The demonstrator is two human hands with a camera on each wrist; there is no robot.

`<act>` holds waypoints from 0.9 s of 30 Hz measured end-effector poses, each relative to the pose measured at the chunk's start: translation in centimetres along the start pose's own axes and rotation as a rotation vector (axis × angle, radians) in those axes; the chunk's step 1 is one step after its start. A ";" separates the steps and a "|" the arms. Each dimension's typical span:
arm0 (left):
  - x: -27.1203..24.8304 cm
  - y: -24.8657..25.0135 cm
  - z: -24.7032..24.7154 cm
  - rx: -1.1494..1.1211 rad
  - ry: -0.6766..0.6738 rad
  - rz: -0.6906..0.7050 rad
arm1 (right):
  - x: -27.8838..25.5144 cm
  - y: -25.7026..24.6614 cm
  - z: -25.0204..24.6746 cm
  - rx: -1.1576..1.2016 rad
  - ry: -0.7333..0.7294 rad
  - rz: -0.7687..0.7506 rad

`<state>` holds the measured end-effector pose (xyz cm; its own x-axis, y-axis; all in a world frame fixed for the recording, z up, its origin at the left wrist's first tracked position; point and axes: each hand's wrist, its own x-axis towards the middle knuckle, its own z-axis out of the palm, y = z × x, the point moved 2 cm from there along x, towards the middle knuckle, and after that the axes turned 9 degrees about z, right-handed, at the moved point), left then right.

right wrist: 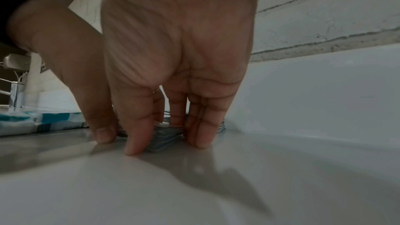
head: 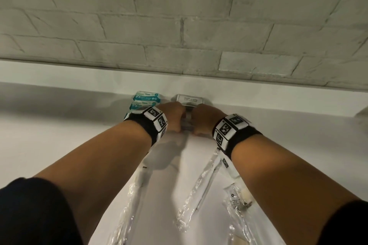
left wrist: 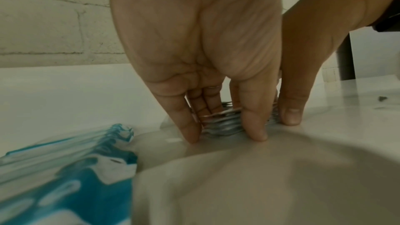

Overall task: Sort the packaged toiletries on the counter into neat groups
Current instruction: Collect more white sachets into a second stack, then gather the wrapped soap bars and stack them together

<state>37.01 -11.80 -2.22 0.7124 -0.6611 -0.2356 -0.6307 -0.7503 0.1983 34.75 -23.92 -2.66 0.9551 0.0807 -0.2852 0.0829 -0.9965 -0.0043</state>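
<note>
A bathroom, likely a hotel's — a white bench (head: 59, 135) below a painted brick wall (head: 179, 26), single-use shampoo sachets (head: 190, 99) at twelve o'clock — wrapped toothbrushes (head: 199, 185) nearer.

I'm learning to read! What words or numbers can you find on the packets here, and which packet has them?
"SHAMPOO WITH CONDITIONER": on the flat silver-grey sachet by the white counter's back edge.
Teal-and-white plastic packets: there is print, too blurred to read.
Long clear plastic wrappers: small dark label, too small to read.
Black-and-white square codes on the wristbands: patterns, not words.
No readable numbers anywhere.
</note>
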 end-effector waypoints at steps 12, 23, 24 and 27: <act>-8.1 4.0 -2.9 0.079 0.198 -0.085 | -6.6 4.7 -2.4 0.335 -0.028 0.069; -21.6 9.4 4.7 0.133 -0.262 -0.261 | -20.7 2.2 3.7 0.252 -0.140 -0.174; -21.7 10.2 5.0 0.100 -0.234 -0.240 | -21.1 2.7 3.8 0.327 -0.130 -0.138; -21.9 12.7 5.2 0.041 -0.137 -0.162 | -22.2 5.0 3.5 0.275 -0.089 -0.075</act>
<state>11.87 -6.81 0.50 0.7586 -0.5226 -0.3891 -0.5253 -0.8439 0.1094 13.01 -30.76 0.33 0.9195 0.1647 -0.3568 0.0610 -0.9568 -0.2844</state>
